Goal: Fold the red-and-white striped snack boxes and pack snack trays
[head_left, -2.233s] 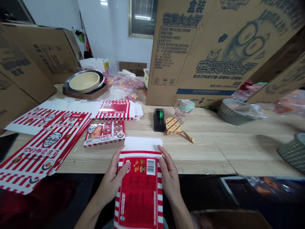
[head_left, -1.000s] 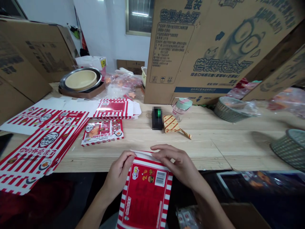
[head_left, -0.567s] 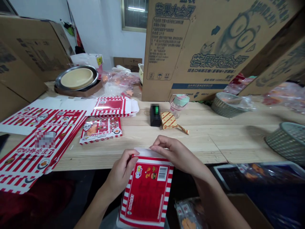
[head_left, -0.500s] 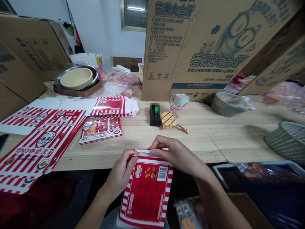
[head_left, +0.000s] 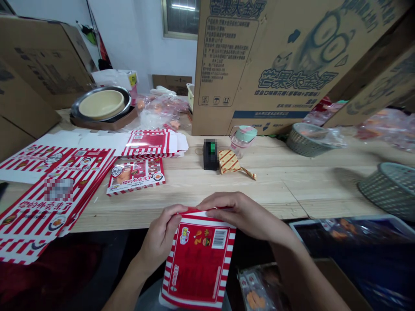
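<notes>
I hold a red-and-white striped carton (head_left: 197, 263) upright over my lap, just short of the wooden table's front edge (head_left: 129, 222). My left hand (head_left: 161, 237) grips its upper left corner, fingers curled around the edge. My right hand (head_left: 241, 214) lies across the top end, fingers closed and pressing the white flap down so only a thin strip shows. The carton's printed face with a barcode is turned toward me.
A pile of flat striped carton blanks (head_left: 48, 194) covers the table's left. One closed striped box (head_left: 136, 175) lies beside it. A black device (head_left: 210, 153), a folded wrapper (head_left: 230, 162), a lidded jar (head_left: 241, 140), woven baskets (head_left: 385, 188) and big cardboard boxes (head_left: 279, 60) stand farther back.
The white top flap stood open above the carton; my right hand moved over it and has folded it down nearly flat. My left hand kept its hold on the corner.
</notes>
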`<action>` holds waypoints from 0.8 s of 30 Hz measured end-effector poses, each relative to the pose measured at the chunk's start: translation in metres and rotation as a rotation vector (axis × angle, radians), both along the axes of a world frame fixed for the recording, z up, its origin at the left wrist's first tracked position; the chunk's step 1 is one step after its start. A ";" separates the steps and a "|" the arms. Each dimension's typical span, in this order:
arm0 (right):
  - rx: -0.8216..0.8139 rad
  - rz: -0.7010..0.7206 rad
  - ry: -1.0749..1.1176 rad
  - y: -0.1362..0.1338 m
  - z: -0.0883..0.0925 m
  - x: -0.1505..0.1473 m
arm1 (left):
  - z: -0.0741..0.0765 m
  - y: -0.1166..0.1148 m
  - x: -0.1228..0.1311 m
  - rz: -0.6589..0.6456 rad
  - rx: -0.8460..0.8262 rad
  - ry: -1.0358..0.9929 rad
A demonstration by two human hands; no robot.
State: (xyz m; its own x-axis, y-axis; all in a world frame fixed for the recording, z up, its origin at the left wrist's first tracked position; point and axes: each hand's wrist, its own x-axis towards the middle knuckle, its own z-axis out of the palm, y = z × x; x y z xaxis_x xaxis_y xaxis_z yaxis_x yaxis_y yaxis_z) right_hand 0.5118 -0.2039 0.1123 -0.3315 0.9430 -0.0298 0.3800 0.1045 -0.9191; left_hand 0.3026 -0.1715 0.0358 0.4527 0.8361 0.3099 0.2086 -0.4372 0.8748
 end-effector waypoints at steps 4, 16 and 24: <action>-0.155 -0.150 0.160 -0.005 -0.004 0.008 | -0.002 0.001 0.000 0.061 0.104 -0.024; -0.046 -0.080 0.204 -0.033 -0.028 0.003 | -0.002 -0.003 0.008 0.341 0.004 -0.053; 0.052 -0.860 0.231 0.060 -0.084 0.036 | 0.013 0.029 -0.026 0.546 -0.069 -0.062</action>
State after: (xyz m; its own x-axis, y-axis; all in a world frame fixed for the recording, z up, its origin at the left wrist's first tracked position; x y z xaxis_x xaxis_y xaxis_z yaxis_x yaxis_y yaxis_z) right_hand 0.5478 -0.1443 0.0284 0.4994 0.8664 -0.0001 0.1520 -0.0877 -0.9845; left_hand 0.2763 -0.1427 0.0486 -0.0700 0.9635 0.2585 0.3359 -0.2212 0.9156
